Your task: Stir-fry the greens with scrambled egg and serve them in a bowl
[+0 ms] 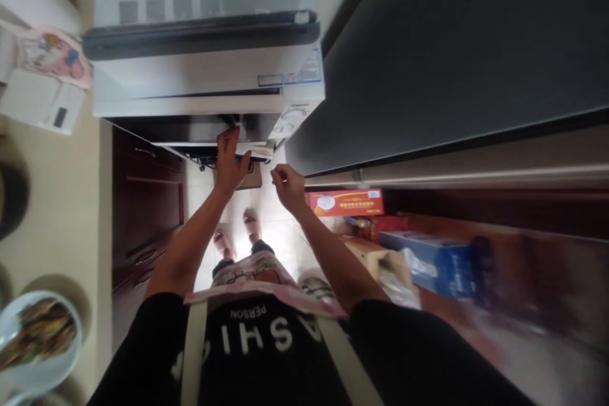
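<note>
A white microwave (190, 104) with a dark glass front (200, 129) is in front of me at the top of the view. My left hand (229, 162) rests against the lower part of this front, fingers stretched upward and thumb apart, holding nothing. Just right of the microwave's lower corner, my right hand (289, 187) hangs in the air with its fingers curled together. Nothing shows in it, and it appears apart from the microwave. Round control knobs (290, 120) sit on the right end of the microwave front.
To the left runs a pale counter (95, 203) with a white kitchen scale (42, 101) and a plate of food (71, 355). A large dark panel (451, 63) fills the upper right. Below it, a red box (345, 202) and a blue box (428, 260) stand on a shelf.
</note>
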{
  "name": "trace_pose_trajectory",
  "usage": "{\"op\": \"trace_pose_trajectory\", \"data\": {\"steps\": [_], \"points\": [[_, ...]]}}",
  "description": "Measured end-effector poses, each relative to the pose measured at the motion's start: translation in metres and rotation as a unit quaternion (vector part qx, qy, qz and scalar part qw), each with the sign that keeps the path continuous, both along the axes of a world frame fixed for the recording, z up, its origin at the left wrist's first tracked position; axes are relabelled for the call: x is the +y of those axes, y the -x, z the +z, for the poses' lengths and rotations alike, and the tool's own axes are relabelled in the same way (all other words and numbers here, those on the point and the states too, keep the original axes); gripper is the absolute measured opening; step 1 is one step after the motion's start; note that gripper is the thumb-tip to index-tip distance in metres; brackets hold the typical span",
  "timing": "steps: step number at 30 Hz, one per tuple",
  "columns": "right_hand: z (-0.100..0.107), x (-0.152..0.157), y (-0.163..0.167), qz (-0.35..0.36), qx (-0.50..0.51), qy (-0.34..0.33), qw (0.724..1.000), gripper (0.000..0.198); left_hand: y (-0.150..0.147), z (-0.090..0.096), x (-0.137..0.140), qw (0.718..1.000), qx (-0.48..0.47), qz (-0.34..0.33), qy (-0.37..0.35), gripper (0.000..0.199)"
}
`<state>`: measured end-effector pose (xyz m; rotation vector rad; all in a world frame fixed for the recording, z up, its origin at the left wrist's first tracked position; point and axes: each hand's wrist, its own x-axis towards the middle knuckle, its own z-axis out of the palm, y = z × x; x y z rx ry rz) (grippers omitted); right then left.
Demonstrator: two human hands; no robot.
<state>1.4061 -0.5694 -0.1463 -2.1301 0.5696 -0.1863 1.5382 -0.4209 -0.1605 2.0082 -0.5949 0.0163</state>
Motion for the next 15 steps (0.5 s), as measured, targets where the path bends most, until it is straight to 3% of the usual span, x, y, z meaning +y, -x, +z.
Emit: {"op": "trace_pose_trajectory", "data": {"steps": [6,15], "points": [[-0.025,0.003,0.033,0.022,0.117,-0.027,0.992,0.035,-0.001,0.001,-0.009,1.0,0.012,-0.017,0.005,0.065],[-0.028,-0.004,0.032,0.028,0.127,-0.006,0.991,0.03,-0.007,-0.004,-0.022,1.0,0.01,-0.023,0.003,0.066]]}}
